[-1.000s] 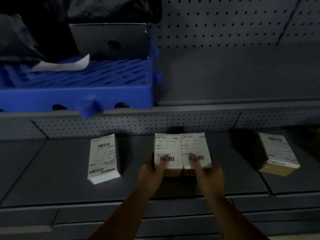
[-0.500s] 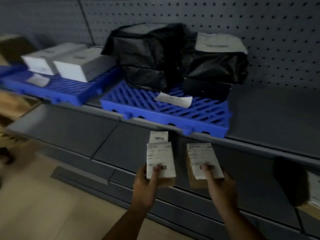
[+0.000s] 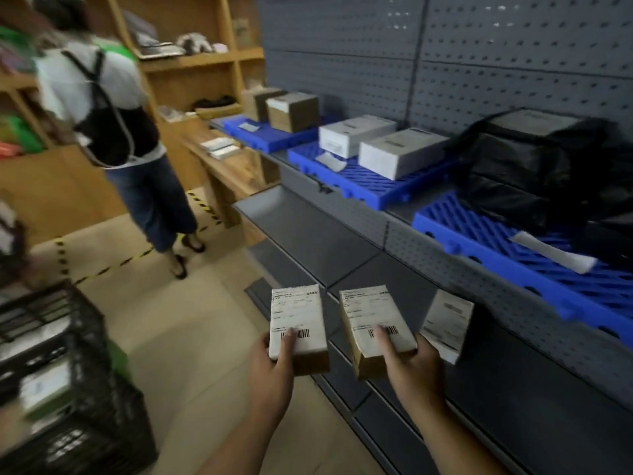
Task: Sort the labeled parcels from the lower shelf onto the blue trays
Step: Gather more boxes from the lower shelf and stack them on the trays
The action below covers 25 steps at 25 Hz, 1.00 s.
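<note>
The left hand (image 3: 274,368) grips the left parcel (image 3: 296,320) and the right hand (image 3: 411,365) the right parcel (image 3: 375,317), thumbs on the barcodes and long axes pointing away, while the blue trays (image 3: 479,245) lie higher and rightward (nearer the right hand, I judge).

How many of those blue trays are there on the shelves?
3, in a row: the far tray under brown boxes, the middle tray under two grey boxes, the near tray under black bags. More may lie outside the picture.
</note>
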Available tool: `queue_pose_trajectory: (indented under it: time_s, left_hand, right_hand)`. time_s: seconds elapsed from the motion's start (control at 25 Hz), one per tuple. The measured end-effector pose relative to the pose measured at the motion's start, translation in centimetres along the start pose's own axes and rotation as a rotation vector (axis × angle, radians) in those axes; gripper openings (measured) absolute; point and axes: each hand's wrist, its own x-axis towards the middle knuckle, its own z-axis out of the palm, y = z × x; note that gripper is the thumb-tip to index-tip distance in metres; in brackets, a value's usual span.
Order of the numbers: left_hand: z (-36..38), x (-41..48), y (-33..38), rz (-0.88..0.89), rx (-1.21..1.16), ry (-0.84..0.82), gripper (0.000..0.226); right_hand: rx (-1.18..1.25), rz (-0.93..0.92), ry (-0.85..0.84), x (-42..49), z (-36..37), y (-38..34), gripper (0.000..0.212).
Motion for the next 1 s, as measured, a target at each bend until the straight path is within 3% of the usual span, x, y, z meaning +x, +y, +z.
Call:
queue_pose_trajectory:
  time_s: [0.24,0.36,0.44,0.64,1.0]
  left_hand:
    - [-8.8,6.2,2.8,0.000,-0.024,0.200,0.026]
    - [-12.8,10.5,4.1,0.000,-0.064,0.255,0.053]
    - [-15.1,13.3,4.6,-0.002,-0.084,0.269,0.061]
    - [-19.9,21.5,5.7,-0.011,-0.066,0.298,0.057]
    - [-21.9,39.8,10.0,-0.022,-0.083,0.262,0.044]
  right_hand:
    - [-0.036,-0.130,-0.112,0.7,9.6,-7.8,0.034]
    - [-0.036,-0.162,-0.140,1.9,15.0,-11.4,0.035]
    - [-0.026,-0.182,-0.163,2.8,18.5,-13.4,0.034]
    - [-0.034,-0.200,-0.184,5.2,27.0,-17.6,0.033]
    - [-0.004,-0.238,-0.102,16.6,40.3,-24.2,0.036]
